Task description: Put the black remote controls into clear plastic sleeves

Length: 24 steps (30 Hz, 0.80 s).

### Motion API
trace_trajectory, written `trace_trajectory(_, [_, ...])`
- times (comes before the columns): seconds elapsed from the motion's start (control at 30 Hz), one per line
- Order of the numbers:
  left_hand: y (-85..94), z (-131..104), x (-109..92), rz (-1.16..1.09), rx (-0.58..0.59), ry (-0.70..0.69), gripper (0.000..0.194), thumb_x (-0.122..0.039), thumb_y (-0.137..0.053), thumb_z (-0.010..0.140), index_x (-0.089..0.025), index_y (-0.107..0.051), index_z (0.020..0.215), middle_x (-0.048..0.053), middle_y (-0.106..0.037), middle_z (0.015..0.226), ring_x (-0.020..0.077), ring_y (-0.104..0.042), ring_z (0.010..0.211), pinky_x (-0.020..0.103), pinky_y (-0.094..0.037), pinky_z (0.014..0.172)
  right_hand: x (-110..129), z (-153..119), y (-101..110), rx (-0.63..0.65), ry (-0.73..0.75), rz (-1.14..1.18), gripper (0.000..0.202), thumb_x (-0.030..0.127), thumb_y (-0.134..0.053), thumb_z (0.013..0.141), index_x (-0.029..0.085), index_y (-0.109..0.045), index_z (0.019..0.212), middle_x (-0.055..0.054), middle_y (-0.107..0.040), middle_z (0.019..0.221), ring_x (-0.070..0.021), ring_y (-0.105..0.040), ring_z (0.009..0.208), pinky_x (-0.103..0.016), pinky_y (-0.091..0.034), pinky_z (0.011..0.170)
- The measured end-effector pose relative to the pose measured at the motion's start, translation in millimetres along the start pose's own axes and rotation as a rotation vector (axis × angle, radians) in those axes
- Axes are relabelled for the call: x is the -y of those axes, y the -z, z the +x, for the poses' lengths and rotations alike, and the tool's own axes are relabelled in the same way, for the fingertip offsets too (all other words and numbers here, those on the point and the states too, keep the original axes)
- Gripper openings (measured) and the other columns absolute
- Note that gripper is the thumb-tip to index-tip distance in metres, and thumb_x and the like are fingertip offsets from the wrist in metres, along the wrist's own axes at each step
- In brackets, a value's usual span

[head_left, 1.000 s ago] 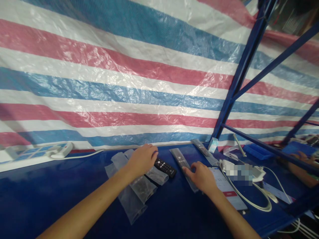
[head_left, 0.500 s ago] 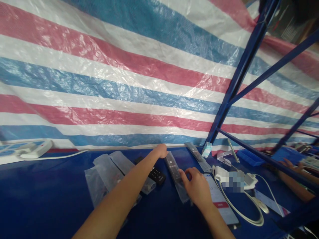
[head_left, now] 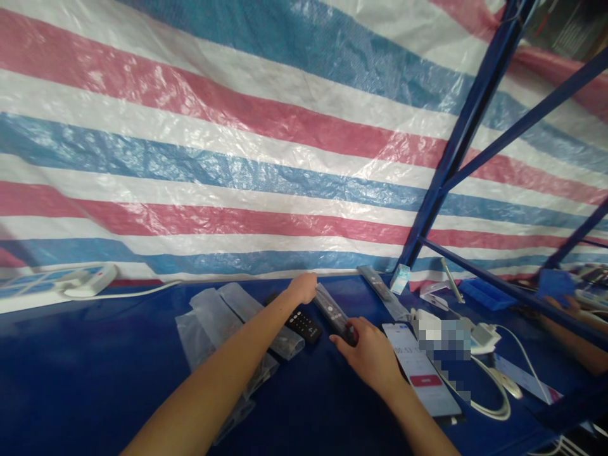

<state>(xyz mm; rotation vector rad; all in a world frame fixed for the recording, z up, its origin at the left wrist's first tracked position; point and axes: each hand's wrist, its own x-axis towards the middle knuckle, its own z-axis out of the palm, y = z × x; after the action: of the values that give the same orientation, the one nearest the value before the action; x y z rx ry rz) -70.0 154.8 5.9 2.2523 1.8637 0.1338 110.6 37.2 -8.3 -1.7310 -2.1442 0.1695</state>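
A dark remote control (head_left: pixel 331 309) in a clear plastic bag lies slantwise on the blue table, between my two hands. My left hand (head_left: pixel 303 289) is closed at the far end of this bag, its fingertips partly hidden. Around the near end of the remote, the fingers and thumb of my right hand (head_left: pixel 373 354) are bent in a grip. Just left of it rests a bare black remote control (head_left: pixel 304 324), partly behind my left forearm. Several clear plastic bags (head_left: pixel 223 316) lie under and beside that forearm.
Right of my right hand lies a lit phone (head_left: pixel 420 367). Behind it are another bagged remote (head_left: pixel 380 288), a small box (head_left: pixel 400 278), white cables (head_left: pixel 494 415) and a blue tray (head_left: pixel 489 294). A power strip (head_left: pixel 90 282) sits far left. Another person's arm (head_left: pixel 577 326) shows at right.
My right hand has shifted to the near end of the bagged remote and wrapped round it; the bag's near end is now hidden there. My left hand keeps its place. The view has turned slightly.
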Motion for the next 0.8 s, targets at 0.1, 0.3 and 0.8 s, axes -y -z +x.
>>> trace_trajectory(0.1, [4.5, -3.7, 3.6, 0.005, 0.022, 0.010, 0.031, -0.035, -0.057, 0.091, -0.017, -0.057, 0.116, 0.008, -0.060, 0.116, 0.0210, -0.060, 0.099, 0.041, -0.053, 0.083, 2.3, -1.0, -1.8, -0.009, 0.032, 0.032, 0.021, 0.040, -0.061, 0.085, 0.020, -0.065, 0.089, -0.005, -0.066, 0.087, -0.0187, -0.063, 0.077, -0.027, -0.039, 0.066])
trace_trajectory(0.3, [7.5, -14.5, 3.4, 0.064, -0.019, 0.016, 0.027, -0.035, -0.056, 0.091, -0.016, -0.060, 0.111, 0.006, -0.062, 0.111, 0.0192, -0.062, 0.094, 0.039, -0.053, 0.081, 0.6, -0.4, -3.9, -0.055, 0.090, 0.094, 0.021, 0.037, -0.054, 0.090, 0.021, -0.066, 0.082, -0.003, -0.065, 0.081, -0.0156, -0.060, 0.067, -0.026, -0.037, 0.063])
trace_trajectory(0.8, [89.0, -76.1, -37.1, 0.287, -0.450, -0.231, 0.018, -0.013, -0.043, 0.089, -0.017, -0.059, 0.098, 0.011, -0.066, 0.094, 0.0253, -0.061, 0.093, 0.034, -0.045, 0.077, -15.5, 3.1, 8.6, -0.290, 0.036, 0.072, 0.031, 0.035, -0.042, 0.094, 0.020, -0.066, 0.083, -0.004, -0.065, 0.079, -0.0162, -0.061, 0.066, -0.027, -0.032, 0.060])
